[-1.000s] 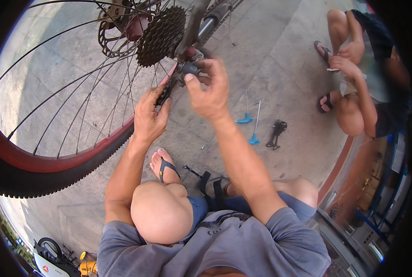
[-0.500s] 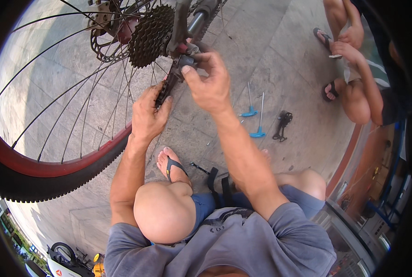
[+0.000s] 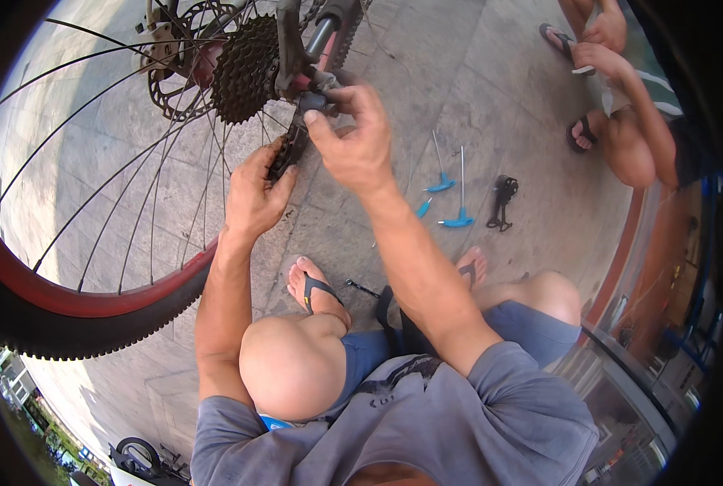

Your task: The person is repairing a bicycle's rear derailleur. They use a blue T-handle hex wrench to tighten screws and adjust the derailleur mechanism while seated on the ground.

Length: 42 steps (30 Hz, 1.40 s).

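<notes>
A dark rear derailleur [image 3: 313,103] hangs below the bicycle's frame end, beside the cassette [image 3: 246,69]. My right hand [image 3: 355,139] pinches its upper body between thumb and fingers, close to where it meets the frame. Lower down, my left hand [image 3: 253,194] is closed around the derailleur's cage [image 3: 281,164], thumb on the near side. The fingers behind the cage are mostly hidden. Left of the cassette shows a brake disc [image 3: 160,89] among the spokes, and the red wheel rim [image 3: 134,296] curves below toward the left.
On the paving to the right lie blue-handled T-wrenches [image 3: 461,217] and a second, black derailleur [image 3: 501,202]. A ratchet-like tool [image 3: 363,287] lies by my sandalled foot [image 3: 317,287]. Another person [image 3: 633,130] sits at the upper right. A parked motorbike [image 3: 138,458] stands lower left.
The view has shifted slightly, so the bike and both hands sit a little further left. Both hands keep their hold on the derailleur. Another blue handle now shows beside my right forearm.
</notes>
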Available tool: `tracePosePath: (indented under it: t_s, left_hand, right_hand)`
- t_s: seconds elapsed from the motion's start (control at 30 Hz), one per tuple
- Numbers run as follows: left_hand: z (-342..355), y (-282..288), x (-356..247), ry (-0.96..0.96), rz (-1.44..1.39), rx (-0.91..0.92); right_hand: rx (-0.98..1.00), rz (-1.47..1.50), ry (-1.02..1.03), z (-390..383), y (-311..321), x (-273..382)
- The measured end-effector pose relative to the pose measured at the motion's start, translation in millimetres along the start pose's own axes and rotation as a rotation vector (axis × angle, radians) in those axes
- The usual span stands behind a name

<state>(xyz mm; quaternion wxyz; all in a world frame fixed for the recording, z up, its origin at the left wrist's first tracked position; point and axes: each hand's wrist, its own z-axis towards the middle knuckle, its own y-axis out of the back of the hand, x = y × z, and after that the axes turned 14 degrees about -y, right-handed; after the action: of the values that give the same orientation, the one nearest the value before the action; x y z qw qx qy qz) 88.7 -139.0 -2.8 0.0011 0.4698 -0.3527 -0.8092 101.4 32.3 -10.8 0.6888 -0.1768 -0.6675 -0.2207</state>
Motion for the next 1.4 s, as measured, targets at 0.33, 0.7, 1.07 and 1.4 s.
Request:
tracePosePath:
  t_s: [0.33, 0.7, 1.07, 1.4]
  left_hand:
    - [7, 2, -2, 0.108, -0.057, 0.069]
    - [41, -19, -25, 0.179, 0.221, -0.014]
    - [55, -18, -24, 0.183, 0.203, 0.002]
    - [48, -14, -4, 0.073, 0.172, -0.014]
  right_hand:
    - [0.001, -0.042, 0.040, -1, 2, -2]
    - [0.009, 0.121, -0.065, -10, -9, 5]
    - [0.058, 0.071, -0.033, -2, 5, -2]
    - [-0.005, -0.108, 0.163, -7, 3, -10]
